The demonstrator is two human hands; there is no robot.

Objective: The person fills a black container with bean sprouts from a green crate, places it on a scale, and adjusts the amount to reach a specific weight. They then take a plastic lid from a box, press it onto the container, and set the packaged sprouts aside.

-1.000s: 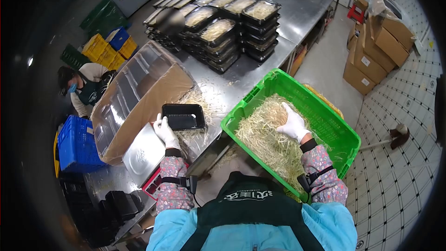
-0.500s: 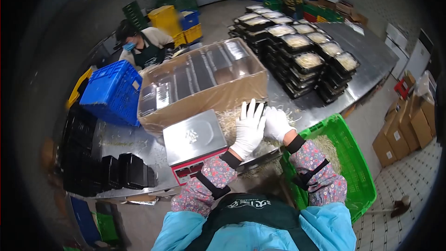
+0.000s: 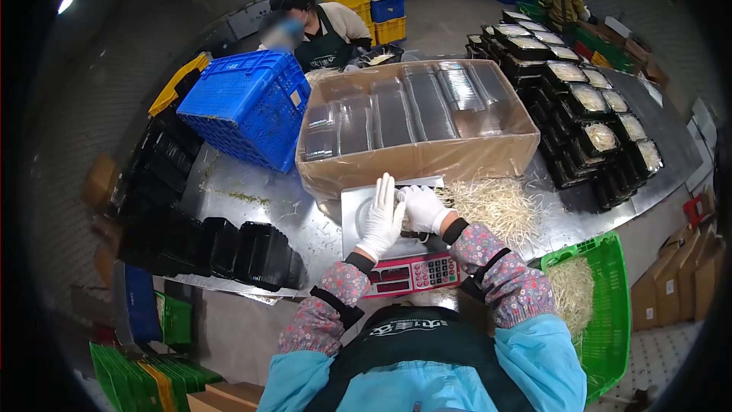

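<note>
My left hand (image 3: 383, 219), in a white glove, is over the steel plate of the scale (image 3: 354, 217), its fingers stretched out and held together. Close on its right is my gloved right hand (image 3: 427, 209), fingers curled over a black plastic tray (image 3: 415, 236). Both hands hide most of that tray, and its contents cannot be made out. The scale's red front panel (image 3: 413, 275) faces me, with a keypad and dark displays. A loose heap of thin pale sprouts (image 3: 496, 210) lies on the table just right of my right hand.
Beyond the scale stands a cardboard box (image 3: 427, 156) of stacked clear lids. Filled trays (image 3: 591, 99) are piled at right, empty black trays (image 3: 259, 255) at left. A blue crate (image 3: 244, 107) and a green crate (image 3: 610, 320) flank the workspace. A co-worker (image 3: 328, 34) works opposite.
My hands have moved left from the sprout heap to over the scale plate, with the dark tray between them. The view has turned, shifting the box and stacked trays rightward.
</note>
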